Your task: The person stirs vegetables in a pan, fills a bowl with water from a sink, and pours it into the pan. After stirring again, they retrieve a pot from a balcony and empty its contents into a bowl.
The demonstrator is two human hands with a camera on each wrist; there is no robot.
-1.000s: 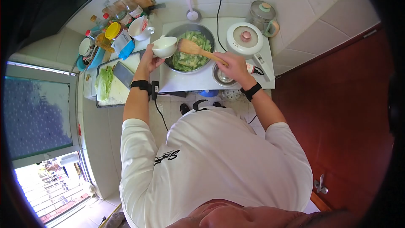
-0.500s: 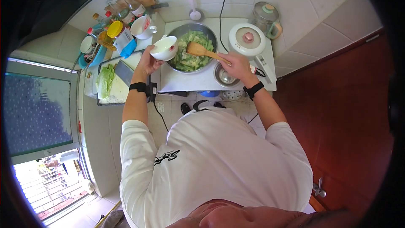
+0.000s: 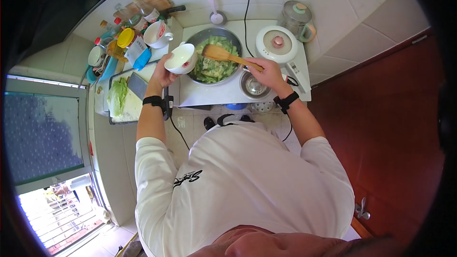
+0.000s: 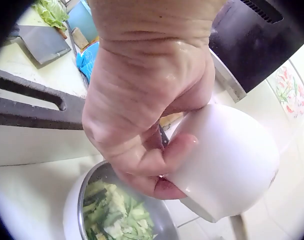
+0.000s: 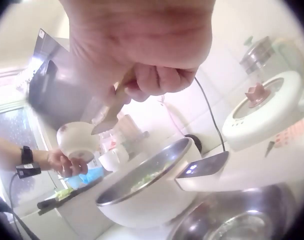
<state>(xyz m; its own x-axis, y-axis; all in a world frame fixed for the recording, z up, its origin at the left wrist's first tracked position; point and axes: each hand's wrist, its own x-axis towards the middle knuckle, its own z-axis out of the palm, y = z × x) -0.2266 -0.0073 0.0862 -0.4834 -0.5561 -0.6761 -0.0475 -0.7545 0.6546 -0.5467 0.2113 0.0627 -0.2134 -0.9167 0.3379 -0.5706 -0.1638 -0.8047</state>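
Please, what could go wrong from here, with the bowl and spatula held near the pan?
The tilted white bowl, held by the left hand near the rim of the pan, might drip outside. The black cord running close beside the pan might get snagged or heated.

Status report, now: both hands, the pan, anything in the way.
Left hand gripping white bowl, tilted, by the pan. Right hand gripping wooden spatula, raised over greens. Metal bowl close beside pan, not blocking it.
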